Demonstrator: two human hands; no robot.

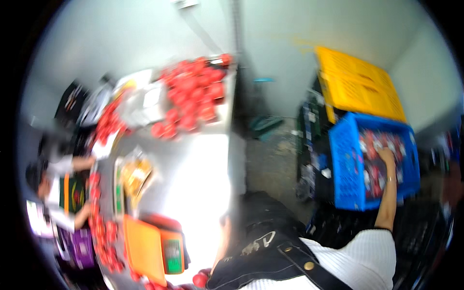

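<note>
The shiny grey metal table (pixel 183 164) stands in front of the person and to the left. To its right, across a strip of bare floor (pixel 273 164), is an open blue plastic crate with perforated walls (pixel 349 166), holding many small red-and-whitish packs (pixel 374 181). The person's right hand (pixel 385 155) is down inside that crate — its fingers lie at the packs, slightly bent, but I cannot tell whether they have closed on one. The left hand (pixel 225 226) is a blur by the table's right edge, and neither its opening nor any hold can be made out.

Farther from the person than the blue crate, and likewise right of the table, sits a yellow perforated plastic crate (pixel 360 87). At the table's far end lies a heap of round red objects (pixel 193 89), with a translucent plastic bag bearing a white label (pixel 142 104) to the heap's left. More round red objects (pixel 96 227) run along the table's left edge. Toward the table's near end are a clear bag with yellowish contents (pixel 137 174) and a flat orange panel (pixel 144 249) — beside it, an orange device with a green face (pixel 173 253). A co-worker in a dark apron (pixel 72 193) is at the table's left side.
</note>
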